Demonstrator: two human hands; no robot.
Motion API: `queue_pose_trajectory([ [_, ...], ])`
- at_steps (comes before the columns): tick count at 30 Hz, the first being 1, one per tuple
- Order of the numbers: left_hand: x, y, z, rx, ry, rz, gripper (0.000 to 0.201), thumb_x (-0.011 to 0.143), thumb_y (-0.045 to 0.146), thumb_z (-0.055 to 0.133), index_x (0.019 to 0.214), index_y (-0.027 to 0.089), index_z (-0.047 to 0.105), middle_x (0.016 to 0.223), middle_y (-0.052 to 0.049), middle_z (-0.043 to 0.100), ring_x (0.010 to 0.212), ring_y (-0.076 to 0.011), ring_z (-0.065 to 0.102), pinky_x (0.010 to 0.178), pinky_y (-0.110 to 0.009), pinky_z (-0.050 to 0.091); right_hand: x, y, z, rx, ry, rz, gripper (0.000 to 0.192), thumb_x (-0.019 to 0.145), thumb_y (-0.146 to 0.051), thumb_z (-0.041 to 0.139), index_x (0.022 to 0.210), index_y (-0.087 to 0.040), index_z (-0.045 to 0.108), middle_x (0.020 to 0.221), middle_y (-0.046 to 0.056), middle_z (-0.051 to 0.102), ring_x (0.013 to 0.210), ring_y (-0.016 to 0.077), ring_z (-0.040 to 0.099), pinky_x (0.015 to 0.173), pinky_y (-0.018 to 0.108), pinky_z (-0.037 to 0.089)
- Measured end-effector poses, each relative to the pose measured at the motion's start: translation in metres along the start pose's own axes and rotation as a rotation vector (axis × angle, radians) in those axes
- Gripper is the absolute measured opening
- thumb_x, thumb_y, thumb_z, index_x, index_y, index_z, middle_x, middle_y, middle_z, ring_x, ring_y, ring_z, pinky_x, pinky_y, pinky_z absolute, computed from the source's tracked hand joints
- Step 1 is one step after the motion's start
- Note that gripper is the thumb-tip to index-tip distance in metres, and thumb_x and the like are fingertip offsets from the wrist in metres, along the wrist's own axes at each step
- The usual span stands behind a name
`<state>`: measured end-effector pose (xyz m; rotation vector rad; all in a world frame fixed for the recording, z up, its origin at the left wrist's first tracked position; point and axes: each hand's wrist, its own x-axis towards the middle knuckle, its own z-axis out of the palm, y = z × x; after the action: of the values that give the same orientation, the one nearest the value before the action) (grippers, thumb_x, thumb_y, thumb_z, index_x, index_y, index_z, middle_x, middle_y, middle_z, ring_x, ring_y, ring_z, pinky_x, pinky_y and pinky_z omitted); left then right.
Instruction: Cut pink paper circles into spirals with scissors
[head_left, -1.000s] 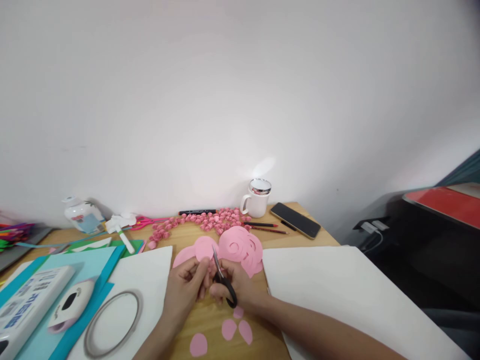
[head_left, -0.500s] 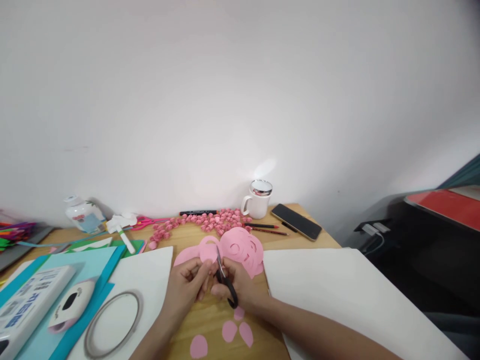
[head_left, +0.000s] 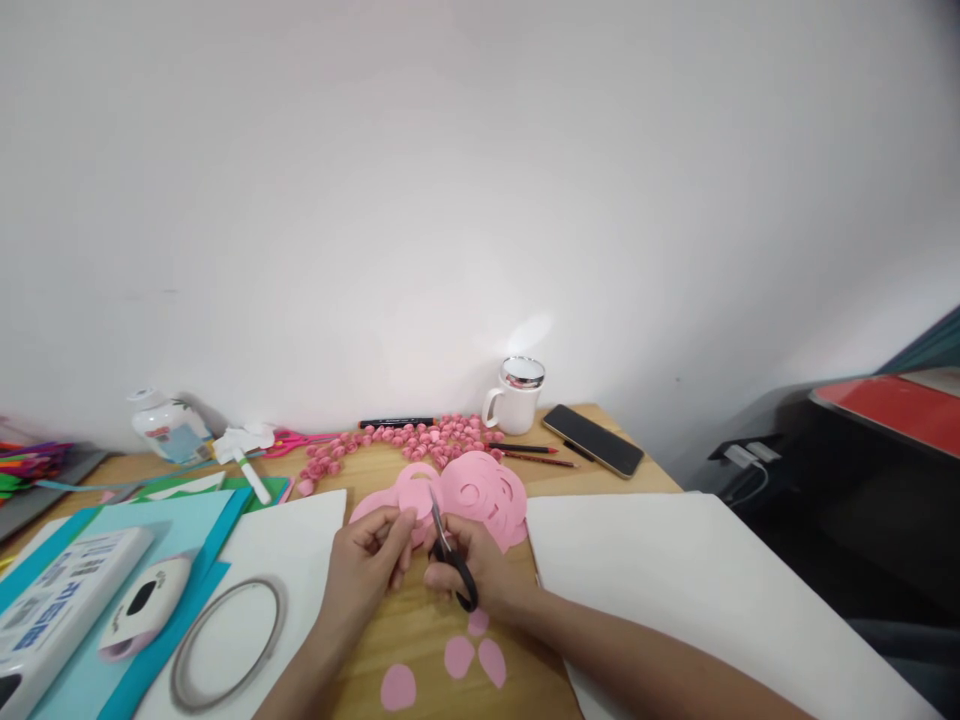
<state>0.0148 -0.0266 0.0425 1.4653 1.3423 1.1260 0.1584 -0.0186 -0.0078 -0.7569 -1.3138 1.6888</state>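
Head view: the left hand (head_left: 367, 560) pinches a pink paper disc (head_left: 415, 487) between thumb and fingertips, holding it raised just above the wooden tabletop (head_left: 420, 640). The right hand (head_left: 480, 570) is closed through the black loops of the scissors (head_left: 448, 555), with the blades pointing away from the person and meeting the disc at its near right edge (whether the blades are parted or closed cannot be told at this size).

All positions below are given relative to the disc. Directly to its right, touching or overlapping it, lies a stack of pink spiral-cut circles (head_left: 484, 495). Behind it, a band of small pink paper rolls (head_left: 397, 445) runs across the tabletop, with a black marker (head_left: 395, 423) behind that. Farther back and to the right stand a white mug (head_left: 514, 397) and, beyond it, a dark phone (head_left: 593, 440). Nearer the person, below both hands, lie pink petal cut-outs (head_left: 457, 660). A white sheet (head_left: 285, 560) to the left carries a thin ring (head_left: 225, 645); a second white sheet (head_left: 675, 590) lies to the right. Far left rests a white paper punch (head_left: 142, 605) on blue card (head_left: 180, 530).
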Motion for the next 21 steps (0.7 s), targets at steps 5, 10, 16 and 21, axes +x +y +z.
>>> queue_pose_trajectory([
  [5, -0.0005, 0.0029, -0.0009, -0.008, 0.036, -0.006, 0.033, 0.074, 0.043, 0.056, 0.054, 0.018, 0.053, 0.039, 0.007, 0.045, 0.03, -0.0061, 0.038, 0.033, -0.017, 0.028, 0.0002, 0.002, -0.0008, -0.015, -0.009, -0.008, 0.034, 0.059, -0.032, 0.075, 0.075, -0.018, 0.049, 0.048, -0.008, 0.05, 0.037, 0.0067, 0.044, 0.036, 0.017, 0.031],
  [10, 0.0001, 0.0015, -0.0007, -0.034, 0.091, 0.009, 0.028, 0.074, 0.041, 0.058, 0.058, 0.017, 0.057, 0.04, 0.006, 0.046, 0.031, -0.0059, 0.037, 0.033, -0.017, 0.028, -0.0005, 0.0038, -0.0021, -0.044, -0.005, 0.005, 0.032, 0.06, -0.034, 0.073, 0.074, -0.018, 0.049, 0.047, -0.008, 0.05, 0.037, 0.0072, 0.045, 0.035, 0.017, 0.031],
  [16, 0.0011, -0.0013, -0.0007, -0.063, 0.118, 0.014, 0.026, 0.076, 0.04, 0.056, 0.063, 0.018, 0.058, 0.041, 0.007, 0.046, 0.03, -0.0056, 0.036, 0.032, -0.017, 0.027, -0.0001, 0.0067, -0.0019, -0.015, -0.014, 0.001, 0.032, 0.063, -0.036, 0.072, 0.075, -0.018, 0.049, 0.047, -0.008, 0.053, 0.036, 0.007, 0.044, 0.035, 0.017, 0.031],
  [21, -0.0007, 0.0007, 0.0014, -0.012, 0.057, 0.022, 0.032, 0.076, 0.039, 0.057, 0.053, 0.017, 0.052, 0.04, 0.006, 0.048, 0.031, -0.0058, 0.038, 0.034, -0.017, 0.029, 0.0005, 0.01, -0.0026, -0.014, -0.048, 0.007, 0.033, 0.061, -0.035, 0.074, 0.077, -0.017, 0.051, 0.048, -0.007, 0.053, 0.037, 0.0072, 0.045, 0.036, 0.017, 0.033],
])
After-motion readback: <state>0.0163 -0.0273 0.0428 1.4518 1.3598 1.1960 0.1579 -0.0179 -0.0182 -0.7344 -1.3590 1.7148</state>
